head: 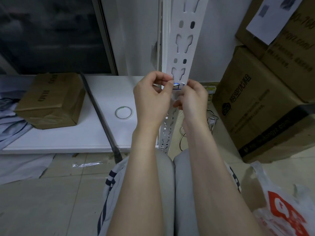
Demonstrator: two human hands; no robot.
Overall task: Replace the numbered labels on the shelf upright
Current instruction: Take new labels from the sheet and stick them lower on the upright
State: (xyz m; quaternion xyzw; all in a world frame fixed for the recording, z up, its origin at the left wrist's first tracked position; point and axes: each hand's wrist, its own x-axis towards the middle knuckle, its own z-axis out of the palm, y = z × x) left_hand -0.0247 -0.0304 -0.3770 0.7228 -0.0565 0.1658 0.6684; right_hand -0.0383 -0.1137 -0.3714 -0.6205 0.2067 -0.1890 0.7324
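A white perforated shelf upright [183,48] runs from the top of the view down between my knees. A small white label [178,86] with a blue border and a handwritten mark lies against the upright at hand height. My left hand [153,97] pinches the label's left edge with thumb and forefinger. My right hand [191,97] pinches its right edge, fingers curled in front of the upright. Most of the label is hidden by my fingers.
A roll of clear tape [124,112] lies on a white board [68,137] to the left, beside a brown box [51,99] and a dark rod [100,116]. Stacked cardboard boxes [264,92] stand on the right. A plastic bag [281,206] lies at lower right.
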